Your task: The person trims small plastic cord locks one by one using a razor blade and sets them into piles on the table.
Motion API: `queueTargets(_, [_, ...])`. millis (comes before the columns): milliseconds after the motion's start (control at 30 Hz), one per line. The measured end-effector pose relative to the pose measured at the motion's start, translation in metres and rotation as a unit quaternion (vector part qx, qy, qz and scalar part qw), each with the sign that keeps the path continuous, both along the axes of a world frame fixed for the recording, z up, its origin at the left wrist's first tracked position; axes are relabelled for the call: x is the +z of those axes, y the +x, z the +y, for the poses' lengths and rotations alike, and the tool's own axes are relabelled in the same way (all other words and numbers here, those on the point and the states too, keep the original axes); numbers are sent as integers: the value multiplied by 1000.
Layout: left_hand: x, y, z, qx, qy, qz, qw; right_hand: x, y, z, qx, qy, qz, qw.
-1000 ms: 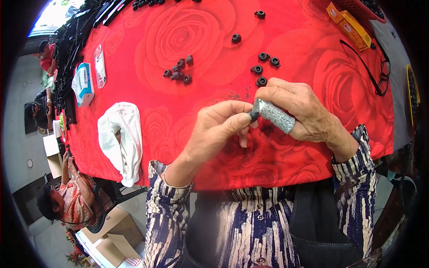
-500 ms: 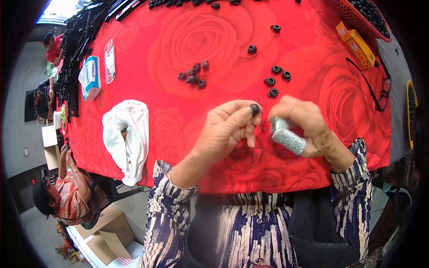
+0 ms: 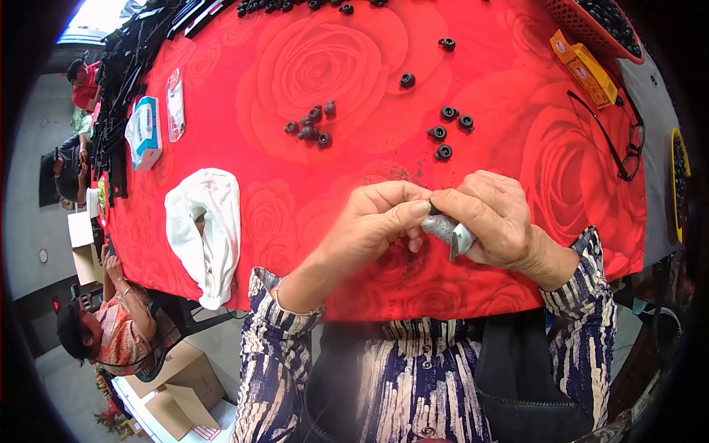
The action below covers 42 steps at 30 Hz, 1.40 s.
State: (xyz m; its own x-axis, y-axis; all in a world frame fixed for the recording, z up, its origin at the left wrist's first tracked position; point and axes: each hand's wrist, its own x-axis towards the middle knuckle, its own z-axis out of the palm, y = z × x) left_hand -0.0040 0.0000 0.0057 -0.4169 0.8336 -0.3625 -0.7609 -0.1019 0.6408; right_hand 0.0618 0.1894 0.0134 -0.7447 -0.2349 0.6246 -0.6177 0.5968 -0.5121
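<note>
My left hand (image 3: 380, 214) pinches a small black rubbery part between thumb and forefinger, and only a dark edge of it shows. My right hand (image 3: 495, 221) is closed around a small metal blade (image 3: 461, 241), its fingertips meeting the left hand's at the part. Beside the blade is a speckled silver-grey wrapping (image 3: 439, 226); whether it covers the thumb or a handle I cannot tell. Beyond the hands lie several black ring-shaped parts (image 3: 443, 152) and, farther left, a cluster of black knobbed parts (image 3: 309, 131). Dark crumbs (image 3: 402, 174) are scattered on the red cloth.
A white cloth (image 3: 203, 236) lies left, near a tissue pack (image 3: 145, 133). Black strips (image 3: 136, 88) pile along the left edge. Eyeglasses (image 3: 630, 159), a yellow box (image 3: 583, 70) and a red basket (image 3: 591, 26) are at right. Another person (image 3: 118, 328) sits at left.
My right hand has moved left and come against my left hand, turning so that the blade shows. The black part, visible before at my left fingertips, is now mostly hidden.
</note>
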Motion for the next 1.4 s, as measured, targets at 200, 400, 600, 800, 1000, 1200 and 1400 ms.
queueTargets(200, [3, 0, -1, 30, -4, -10, 999, 5, -5, 5, 6, 0, -4, 1000])
queueTargets(400, [12, -13, -3, 256, -204, 336, 883, 0, -19, 13, -207, 122, -39, 970])
queueTargets(600, [0, -52, -23, 308, -358, 542, 695, -10, -20, 18, -196, 183, -79, 960])
queueTargets(800, [-6, -53, -24, 305, -375, 719, 499, -5, -21, 15, -155, 123, -34, 980])
queueTargets(1000, [8, -7, 1, 92, -83, 180, 976, 0, -12, 10, -74, 83, 38, 993])
queueTargets(1200, [13, -10, -4, -15, -51, 107, 993, 3, -5, 0, -8, 81, 80, 993])
queueTargets(1400, [14, -7, -5, 4, -37, 14, 999, 0, -7, 0, 5, 32, 71, 997])
